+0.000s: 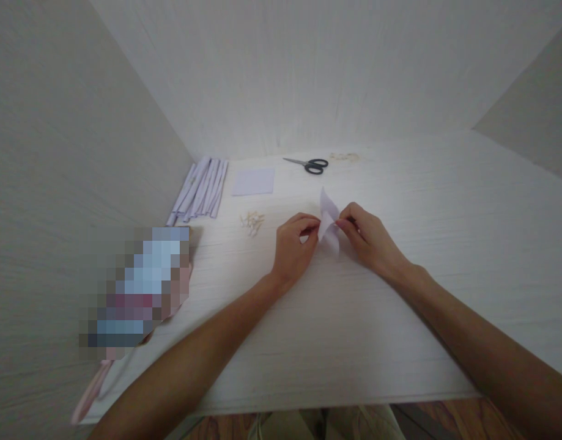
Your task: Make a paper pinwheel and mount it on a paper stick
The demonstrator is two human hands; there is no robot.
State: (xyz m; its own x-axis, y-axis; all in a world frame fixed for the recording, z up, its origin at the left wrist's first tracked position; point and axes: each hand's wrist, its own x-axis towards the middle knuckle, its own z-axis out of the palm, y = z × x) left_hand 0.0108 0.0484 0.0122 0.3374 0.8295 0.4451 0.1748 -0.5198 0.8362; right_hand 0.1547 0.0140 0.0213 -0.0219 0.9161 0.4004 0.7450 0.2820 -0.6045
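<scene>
Both hands share one grip on a small folded piece of pale paper (329, 223): the left hand (293, 244) pinches its left edge between thumb and fingertips, and the right hand (367, 239) pinches its right edge the same way, so the paper sits squarely between the two, just above the tabletop (400, 293). Neither hand is the nearer one; they meet over it from either side, fingertips almost touching. The paper's long axis runs away from the person, one pointed end standing up toward the far wall and the other hanging down toward the wrists, tilted a little to the right at the bottom.

Around them, going from the biggest: the white tabletop fills the space between pale partition walls. At its left edge lies a blurred, pixelated object with a pinkish strap trailing off the near corner. Further back on the left is a bundle of long folded paper strips (199, 188), fanned slightly, and just right of it a flat square sheet (254, 181). Black-handled scissors (309, 164) lie beyond the hands, closed. A small heap of tiny pale clips or pegs (252, 222) sits left of the left hand, and another pale scatter (343, 157) lies by the far wall.
</scene>
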